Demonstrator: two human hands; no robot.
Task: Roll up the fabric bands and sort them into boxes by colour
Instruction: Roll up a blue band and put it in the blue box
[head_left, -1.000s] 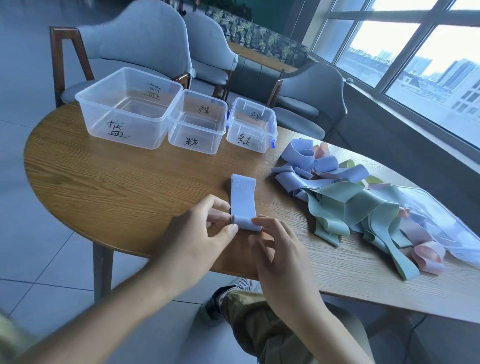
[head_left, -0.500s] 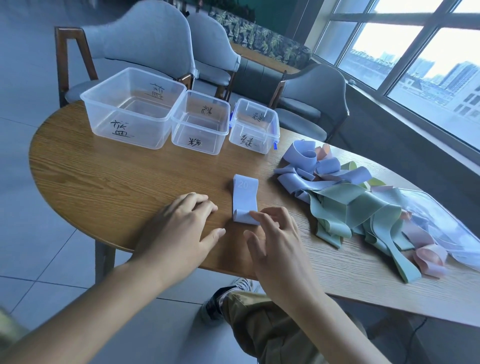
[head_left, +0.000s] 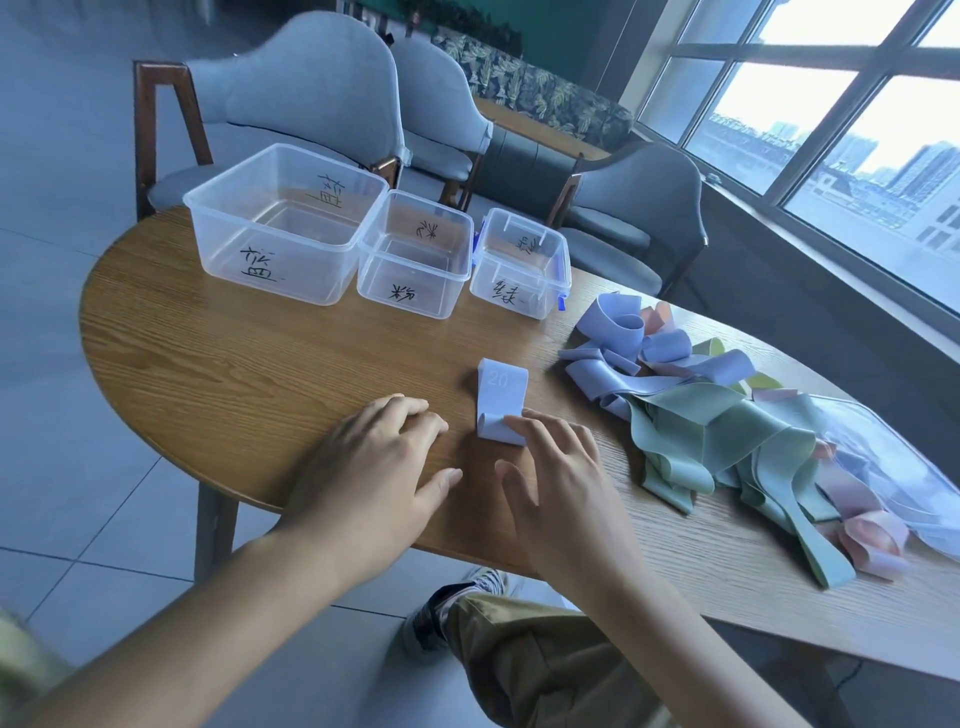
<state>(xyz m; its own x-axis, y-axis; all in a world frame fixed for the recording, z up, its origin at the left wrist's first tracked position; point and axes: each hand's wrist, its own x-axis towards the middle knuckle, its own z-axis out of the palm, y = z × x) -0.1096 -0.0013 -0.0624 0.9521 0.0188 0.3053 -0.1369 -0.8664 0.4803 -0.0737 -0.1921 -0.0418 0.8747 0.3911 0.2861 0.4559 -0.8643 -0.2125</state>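
Note:
A lilac-blue fabric band (head_left: 501, 397) marked "20" lies flat on the round wooden table (head_left: 249, 364), its near end curled into a small roll. My right hand (head_left: 558, 478) rests fingers-down on that rolled end. My left hand (head_left: 374, 462) lies flat on the table just left of the band, apart from it, holding nothing. Three clear plastic boxes stand in a row at the far side: a large one (head_left: 283, 226), a middle one (head_left: 415, 254) and a small one with blue clips (head_left: 522, 265), each with handwritten labels and nothing inside.
A loose heap of blue, green and pink bands (head_left: 717, 431) covers the table's right part, partly on a clear plastic bag (head_left: 893, 467). Grey upholstered chairs (head_left: 306, 98) stand behind the table. A window wall runs along the right.
My left hand let go of the band's near end and moved left to lie flat on the table. My right hand stayed on the rolled end.

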